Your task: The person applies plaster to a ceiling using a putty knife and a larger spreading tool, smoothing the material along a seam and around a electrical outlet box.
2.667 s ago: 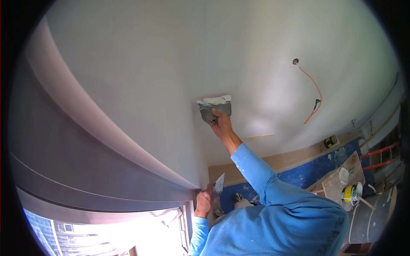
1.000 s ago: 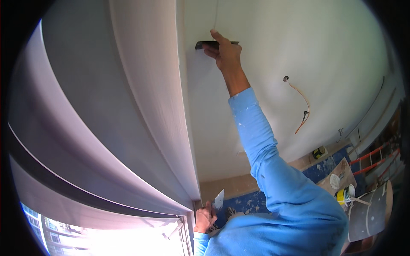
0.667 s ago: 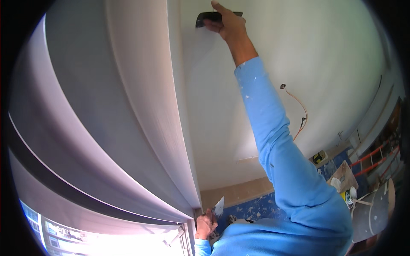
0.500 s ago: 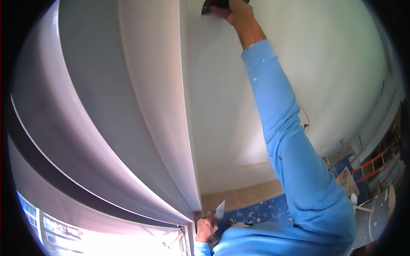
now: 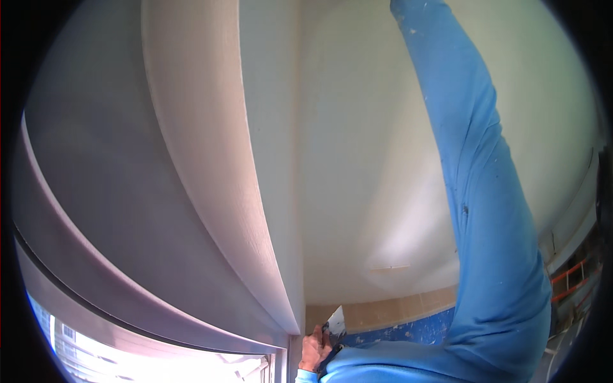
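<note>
The step looks like a high reach up the wall (image 5: 357, 159) — the right sleeve (image 5: 488, 191) rises right of the window frame (image 5: 280, 365) — and next calls for steady balance. Just right of that frame, the left hand (image 5: 313, 350) grasps a partly hidden scraper (image 5: 336, 319). The right hand is cut off; its grip I cannot tell.

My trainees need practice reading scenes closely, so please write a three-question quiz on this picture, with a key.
1. What does the left hand hold?
2. True or false: the right hand is visible.
3. Where is the bright window in the picture: (a) lower left, (b) upper right, (c) centre?

Key: 1. A flat-bladed scraper. 2. False: only that arm's blue sleeve shows, reaching the top edge. 3. a.
</note>
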Action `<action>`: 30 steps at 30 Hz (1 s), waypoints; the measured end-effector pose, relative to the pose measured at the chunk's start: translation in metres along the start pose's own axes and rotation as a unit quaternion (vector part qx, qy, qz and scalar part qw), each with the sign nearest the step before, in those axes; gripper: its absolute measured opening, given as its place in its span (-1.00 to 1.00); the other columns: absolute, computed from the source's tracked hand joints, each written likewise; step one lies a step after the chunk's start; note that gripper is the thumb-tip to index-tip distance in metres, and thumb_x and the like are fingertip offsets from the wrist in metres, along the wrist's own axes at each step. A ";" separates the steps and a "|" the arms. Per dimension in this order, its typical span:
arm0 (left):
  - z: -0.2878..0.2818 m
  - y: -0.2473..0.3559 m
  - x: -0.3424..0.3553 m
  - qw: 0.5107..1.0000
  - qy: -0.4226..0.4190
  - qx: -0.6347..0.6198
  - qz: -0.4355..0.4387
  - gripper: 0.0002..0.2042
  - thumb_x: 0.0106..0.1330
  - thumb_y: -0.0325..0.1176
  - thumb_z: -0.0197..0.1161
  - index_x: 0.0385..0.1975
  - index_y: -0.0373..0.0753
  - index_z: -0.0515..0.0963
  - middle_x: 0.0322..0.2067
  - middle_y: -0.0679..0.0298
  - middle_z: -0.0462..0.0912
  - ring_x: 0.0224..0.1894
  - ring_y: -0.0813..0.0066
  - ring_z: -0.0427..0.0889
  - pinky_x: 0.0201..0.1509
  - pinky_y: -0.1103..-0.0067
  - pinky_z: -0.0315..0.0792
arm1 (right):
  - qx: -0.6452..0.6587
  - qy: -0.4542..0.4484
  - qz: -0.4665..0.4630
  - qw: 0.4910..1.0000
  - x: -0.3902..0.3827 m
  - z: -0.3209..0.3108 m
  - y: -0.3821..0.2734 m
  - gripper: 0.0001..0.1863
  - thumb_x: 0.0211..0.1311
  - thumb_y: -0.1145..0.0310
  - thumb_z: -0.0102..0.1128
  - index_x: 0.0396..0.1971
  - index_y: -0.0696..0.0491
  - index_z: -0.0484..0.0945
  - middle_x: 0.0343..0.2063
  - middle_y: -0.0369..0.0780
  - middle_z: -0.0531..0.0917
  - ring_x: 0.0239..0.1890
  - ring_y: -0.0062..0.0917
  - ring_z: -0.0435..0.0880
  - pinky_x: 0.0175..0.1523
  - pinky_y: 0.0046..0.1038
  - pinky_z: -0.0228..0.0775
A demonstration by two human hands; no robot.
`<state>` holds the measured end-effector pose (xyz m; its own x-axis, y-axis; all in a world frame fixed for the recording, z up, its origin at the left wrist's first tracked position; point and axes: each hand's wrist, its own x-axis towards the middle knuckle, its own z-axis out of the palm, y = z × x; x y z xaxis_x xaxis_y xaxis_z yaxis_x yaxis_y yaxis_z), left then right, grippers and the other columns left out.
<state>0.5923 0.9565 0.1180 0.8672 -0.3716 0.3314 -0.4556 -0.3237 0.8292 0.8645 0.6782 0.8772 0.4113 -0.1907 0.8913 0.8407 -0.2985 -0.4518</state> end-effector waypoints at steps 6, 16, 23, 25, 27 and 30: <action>0.020 0.014 -0.007 0.992 0.063 -0.099 -0.037 -0.84 0.28 -0.43 0.15 -0.23 -0.37 0.47 -0.53 -0.11 0.58 -0.49 -0.02 0.63 -0.40 0.33 0.51 | -0.001 0.019 -0.021 1.000 0.031 -0.005 -0.039 -0.60 0.21 0.37 0.31 0.01 0.18 0.48 -0.11 0.01 0.60 -0.25 -0.20 0.70 -0.16 -0.15 0.65; 0.016 0.081 0.001 0.676 0.108 -0.688 -0.243 -0.69 0.30 -0.56 0.05 0.05 -0.42 0.42 -0.16 0.08 0.63 -0.22 0.26 0.69 -0.16 0.45 0.64 | -0.228 -0.169 0.073 0.956 -0.342 -0.069 -0.031 -0.68 0.28 0.34 0.29 -0.07 0.23 0.63 -0.12 -0.24 0.70 -0.11 -0.58 0.63 0.07 -0.47 0.47; 0.061 0.040 0.020 0.541 0.065 -0.814 -0.201 -0.60 0.30 -0.58 0.00 0.16 -0.47 0.32 0.09 -0.02 0.50 0.14 0.15 0.55 0.27 0.29 0.48 | -0.028 -0.465 0.101 0.879 -0.623 -0.120 -0.008 -0.44 -0.02 0.78 0.09 0.08 0.18 0.54 0.00 -0.05 0.57 0.01 -0.17 0.61 0.07 -0.32 0.50; 0.062 0.046 0.024 0.566 0.070 -0.798 -0.197 -0.58 0.31 -0.58 0.02 0.19 -0.46 0.28 0.11 -0.03 0.48 0.16 0.12 0.53 0.29 0.26 0.48 | -0.062 -0.484 0.125 0.864 -0.643 -0.115 -0.009 -0.33 -0.08 0.81 0.12 0.16 0.14 0.47 0.08 -0.07 0.49 0.03 -0.17 0.59 0.07 -0.34 0.51; 0.065 0.047 0.021 0.602 0.077 -0.771 -0.191 -0.56 0.35 -0.52 0.06 0.23 -0.43 0.25 0.13 0.01 0.47 0.17 0.18 0.52 0.30 0.30 0.46 | -0.128 -0.474 0.137 0.860 -0.671 -0.119 -0.004 -0.31 -0.04 0.77 0.12 0.21 0.13 0.42 0.11 -0.08 0.46 0.03 -0.14 0.57 0.10 -0.34 0.50; 0.057 0.069 0.022 0.661 0.081 -0.726 -0.174 -0.59 0.39 -0.49 0.05 0.23 -0.39 0.27 0.09 0.07 0.52 0.14 0.26 0.54 0.26 0.37 0.46 | -0.250 -0.478 0.099 0.836 -0.697 -0.137 0.019 -0.36 0.05 0.66 0.11 0.24 0.11 0.37 0.11 -0.08 0.45 0.02 -0.14 0.55 0.12 -0.30 0.48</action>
<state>0.5685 0.8765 0.1575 0.9324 -0.3585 -0.0463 0.3476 0.8539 0.3873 0.5456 0.6770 0.2422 0.8202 0.4794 0.3122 0.5677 -0.7495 -0.3404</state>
